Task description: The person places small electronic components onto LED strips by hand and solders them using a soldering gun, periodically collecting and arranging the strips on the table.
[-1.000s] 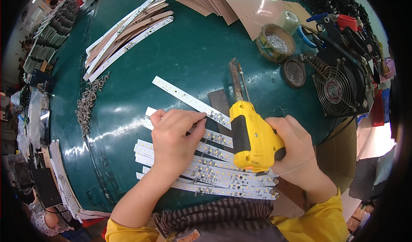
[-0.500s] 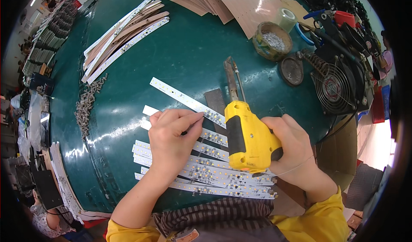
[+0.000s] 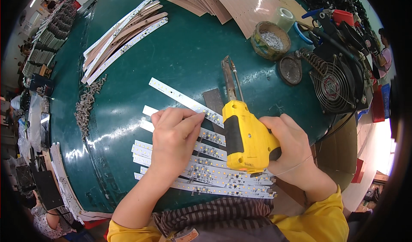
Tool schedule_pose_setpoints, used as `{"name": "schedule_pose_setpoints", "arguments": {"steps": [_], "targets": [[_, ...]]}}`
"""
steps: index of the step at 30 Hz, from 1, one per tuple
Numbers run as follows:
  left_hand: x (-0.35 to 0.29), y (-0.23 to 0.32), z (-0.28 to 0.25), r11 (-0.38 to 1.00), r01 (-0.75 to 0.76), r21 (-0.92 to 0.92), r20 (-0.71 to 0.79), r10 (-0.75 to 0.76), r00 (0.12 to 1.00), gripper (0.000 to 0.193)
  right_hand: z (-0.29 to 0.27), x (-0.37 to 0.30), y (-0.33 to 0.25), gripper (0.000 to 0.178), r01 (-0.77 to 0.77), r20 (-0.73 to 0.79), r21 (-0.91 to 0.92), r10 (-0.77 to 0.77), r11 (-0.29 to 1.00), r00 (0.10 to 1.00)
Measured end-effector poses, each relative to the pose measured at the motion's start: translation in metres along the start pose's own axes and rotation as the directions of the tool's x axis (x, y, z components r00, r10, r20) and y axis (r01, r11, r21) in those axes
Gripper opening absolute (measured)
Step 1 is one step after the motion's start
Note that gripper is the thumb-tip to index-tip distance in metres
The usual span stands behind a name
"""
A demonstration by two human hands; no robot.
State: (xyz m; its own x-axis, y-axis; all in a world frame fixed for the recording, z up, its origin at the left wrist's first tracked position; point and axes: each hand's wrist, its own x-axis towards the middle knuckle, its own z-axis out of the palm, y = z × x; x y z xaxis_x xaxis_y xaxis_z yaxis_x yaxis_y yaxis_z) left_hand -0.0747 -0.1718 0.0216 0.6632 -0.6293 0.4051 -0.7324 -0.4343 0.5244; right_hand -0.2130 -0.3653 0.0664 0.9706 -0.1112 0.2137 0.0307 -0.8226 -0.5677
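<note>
My right hand (image 3: pixel 288 141) is wrapped round the grip of a yellow and black soldering gun (image 3: pixel 241 134). Its metal tip points away from me over the green table (image 3: pixel 189 48). My left hand (image 3: pixel 174 132) is closed, thumb and forefinger pinched together at the near edge of a white LED strip (image 3: pixel 176 95); anything between them is too small to make out. This strip slants across a flat dark bar (image 3: pixel 213 99). Under and beside my left wrist, several more LED strips (image 3: pixel 227 190) lie fanned out, partly covered by my hand and the soldering gun.
At far left lie stacked strips (image 3: pixel 128 42) and a row of small components (image 3: pixel 86 106). Brown boards (image 3: pixel 246 10), a tub of metallic bits (image 3: pixel 270 40), a round dish (image 3: pixel 290 69) and a fan (image 3: pixel 330 87) stand toward the far right.
My left hand shifts very slightly, its fingers still pinched by the strip. The soldering gun has drifted a little left in the picture. Otherwise the strips keep their places.
</note>
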Motion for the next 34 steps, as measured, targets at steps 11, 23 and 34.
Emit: {"name": "schedule_pose_setpoints", "arguments": {"steps": [11,23,34], "targets": [[0.001,0.001,-0.001,0.967,0.224,-0.119,0.004,-0.226,0.974,0.014,0.001,0.0,0.001,0.063,-0.001,-0.018,0.001,0.001,1.0,1.0],[0.002,0.0,0.001,0.999,0.041,0.0,-0.032,-0.041,0.999,0.015,0.002,-0.001,0.001,0.066,0.018,-0.011,0.002,-0.018,1.0,1.0],[-0.006,-0.012,0.002,0.996,0.068,-0.062,0.047,-0.065,0.997,0.022,0.001,0.0,-0.002,0.066,-0.005,0.013,0.008,0.005,1.0,1.0]]}}
